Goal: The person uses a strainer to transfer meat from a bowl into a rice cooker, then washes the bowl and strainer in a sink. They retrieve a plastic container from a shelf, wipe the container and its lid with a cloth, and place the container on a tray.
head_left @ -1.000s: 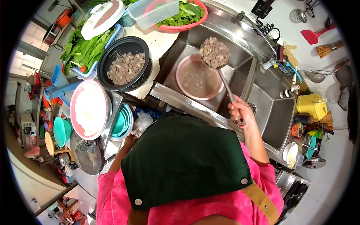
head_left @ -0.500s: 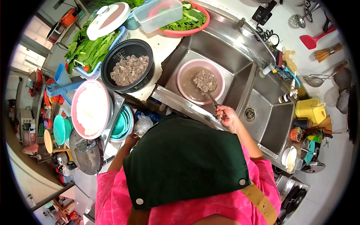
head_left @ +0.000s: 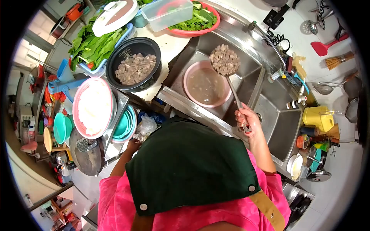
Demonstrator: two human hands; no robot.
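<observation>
the right hand (head_left: 248, 120) wraps the ladle (head_left: 233, 90); keeping its heaped meat chunks (head_left: 224, 59) level by the pink basin (head_left: 186, 79) should limit spills. the left hand's (head_left: 133, 145) finger pose is unclear.

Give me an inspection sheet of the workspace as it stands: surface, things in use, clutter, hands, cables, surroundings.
Surface: pale counter beside a metal double sink; wet sheen in the sink.
Things in use: scoop full of brown chunks, raised at the rim of a pink basin of cloudy liquid; black pot holds more chunks.
Clutter: white lid on leafy greens; clear container overlaps a red basket.
Hands: right hand grips the scoop's handle; left hand near a plastic bag, grip unclear.
Cables: coiled black cord behind the sink.
Surroundings: red spatula and brush on the wall; other people: nothing seen.
</observation>
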